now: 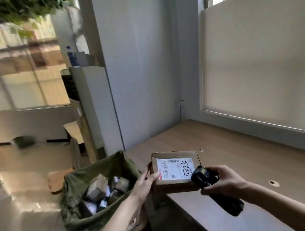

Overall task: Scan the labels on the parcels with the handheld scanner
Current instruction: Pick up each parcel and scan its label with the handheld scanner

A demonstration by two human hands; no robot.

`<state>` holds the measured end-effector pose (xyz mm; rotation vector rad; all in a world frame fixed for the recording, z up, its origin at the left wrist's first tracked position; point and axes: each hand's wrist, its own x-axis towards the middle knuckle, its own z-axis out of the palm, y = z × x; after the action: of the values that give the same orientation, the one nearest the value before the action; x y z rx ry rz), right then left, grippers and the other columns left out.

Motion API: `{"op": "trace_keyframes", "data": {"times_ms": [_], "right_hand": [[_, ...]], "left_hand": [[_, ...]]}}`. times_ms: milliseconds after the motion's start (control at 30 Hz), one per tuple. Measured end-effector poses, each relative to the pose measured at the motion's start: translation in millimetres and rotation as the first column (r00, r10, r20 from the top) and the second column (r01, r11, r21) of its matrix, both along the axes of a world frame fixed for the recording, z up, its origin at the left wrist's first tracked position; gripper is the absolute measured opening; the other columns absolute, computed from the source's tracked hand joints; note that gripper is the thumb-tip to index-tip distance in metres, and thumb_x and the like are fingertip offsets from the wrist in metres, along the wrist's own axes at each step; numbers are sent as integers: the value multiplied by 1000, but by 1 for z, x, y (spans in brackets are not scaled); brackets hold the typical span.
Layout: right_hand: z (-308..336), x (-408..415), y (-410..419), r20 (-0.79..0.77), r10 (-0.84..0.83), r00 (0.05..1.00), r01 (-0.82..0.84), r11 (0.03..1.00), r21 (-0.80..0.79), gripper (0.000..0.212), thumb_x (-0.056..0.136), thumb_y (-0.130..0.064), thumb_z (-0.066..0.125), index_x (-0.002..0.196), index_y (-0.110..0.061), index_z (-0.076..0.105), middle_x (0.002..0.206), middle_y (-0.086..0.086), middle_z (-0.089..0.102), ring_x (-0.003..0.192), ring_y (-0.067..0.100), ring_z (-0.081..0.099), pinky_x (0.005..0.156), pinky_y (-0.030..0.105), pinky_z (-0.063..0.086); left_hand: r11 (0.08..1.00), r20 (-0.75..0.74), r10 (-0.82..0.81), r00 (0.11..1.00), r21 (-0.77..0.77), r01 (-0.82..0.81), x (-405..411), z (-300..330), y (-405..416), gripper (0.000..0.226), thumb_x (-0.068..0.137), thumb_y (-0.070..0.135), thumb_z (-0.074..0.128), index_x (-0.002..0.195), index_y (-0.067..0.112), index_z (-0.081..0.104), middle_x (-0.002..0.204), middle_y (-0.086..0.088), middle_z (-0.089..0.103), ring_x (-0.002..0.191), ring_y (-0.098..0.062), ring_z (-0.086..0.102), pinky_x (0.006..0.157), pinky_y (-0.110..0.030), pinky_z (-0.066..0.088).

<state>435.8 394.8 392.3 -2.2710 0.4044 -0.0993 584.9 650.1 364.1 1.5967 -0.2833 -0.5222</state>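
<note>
A small brown cardboard parcel (176, 185) sits at the near left corner of a wooden counter (240, 154). Its top carries a white label (175, 168) with barcodes and the handwritten number 5285. My left hand (147, 184) grips the parcel's left edge, thumb on the label's corner. My right hand (224, 181) holds a black handheld scanner (204, 176), whose head hovers over the label's right end and whose handle runs down under the wrist.
A green fabric sack (90, 181) holding several more parcels stands on the floor left of the counter. A window with a lowered blind (260, 58) backs the counter. A white cabinet (96, 107) with a bottle (72, 57) on it stands behind the sack.
</note>
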Motion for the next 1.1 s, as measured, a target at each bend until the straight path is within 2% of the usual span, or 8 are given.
{"op": "trace_keyframes", "data": {"times_ms": [167, 300, 400, 567, 667, 767, 900, 1100], "right_hand": [[-27, 101, 81, -45, 195, 980, -194, 981, 30, 58, 46, -47, 87, 102, -34, 76, 92, -18, 78, 86, 1, 72, 89, 30, 59], [-54, 170, 138, -76, 306, 949, -303, 952, 46, 58, 53, -43, 91, 107, -29, 76, 97, -10, 78, 91, 5, 73, 90, 32, 59], [-76, 224, 169, -118, 381, 917, -377, 925, 55, 63, 52, -46, 90, 111, -28, 75, 99, -8, 77, 93, 5, 72, 89, 30, 59], [-117, 331, 196, -189, 432, 882, -427, 902, 69, 65, 55, -41, 93, 115, -27, 72, 99, -7, 75, 89, 6, 71, 78, 21, 59], [-140, 400, 201, -207, 426, 881, -427, 903, 43, 64, 55, -44, 91, 114, -30, 71, 94, -10, 73, 83, 2, 69, 65, 13, 52], [-158, 467, 197, -245, 408, 880, -417, 909, 18, 69, 52, -50, 88, 116, -32, 71, 96, -11, 73, 87, 2, 68, 69, 19, 53], [-170, 542, 179, -273, 390, 879, -400, 916, 21, 70, 57, -47, 91, 122, -33, 68, 102, -12, 73, 92, 2, 67, 76, 20, 53], [-169, 621, 153, -288, 293, 912, -313, 949, -26, 65, 60, -46, 91, 119, -35, 66, 102, -10, 72, 92, 8, 67, 84, 31, 60]], "left_hand": [[976, 3, 201, 980, 87, -201, 51, -35, 111, 75, 87, 33, 76, 152, 31, 38, 142, -2, 56, 117, -12, 59, 98, -25, 48], [940, -10, 305, 952, 166, -299, 82, -56, 176, 75, 89, 42, 72, 154, 32, 35, 136, 0, 58, 101, -12, 60, 68, -17, 48], [905, -3, 382, 924, 203, -374, 116, -77, 211, 76, 89, 44, 71, 154, 34, 33, 153, -4, 45, 109, -15, 55, 73, -21, 45], [863, -67, 473, 878, 237, -447, 197, -113, 235, 71, 90, 41, 70, 152, 34, 38, 147, -9, 52, 89, -4, 59, 55, -20, 54], [842, -109, 516, 849, 245, -480, 261, -131, 235, 68, 90, 44, 69, 151, 35, 39, 144, -6, 53, 100, -17, 60, 69, -36, 60], [837, -155, 529, 834, 258, -483, 331, -147, 225, 63, 90, 50, 65, 148, 37, 43, 114, 9, 61, 100, -17, 60, 89, -48, 56], [859, -174, 491, 853, 258, -442, 410, -159, 205, 64, 89, 55, 63, 148, 38, 44, 117, 12, 63, 94, -7, 61, 60, -24, 57], [885, -179, 427, 887, 282, -369, 512, -165, 169, 65, 92, 55, 61, 151, 36, 40, 145, -4, 54, 128, -25, 55, 109, -50, 46]]}}
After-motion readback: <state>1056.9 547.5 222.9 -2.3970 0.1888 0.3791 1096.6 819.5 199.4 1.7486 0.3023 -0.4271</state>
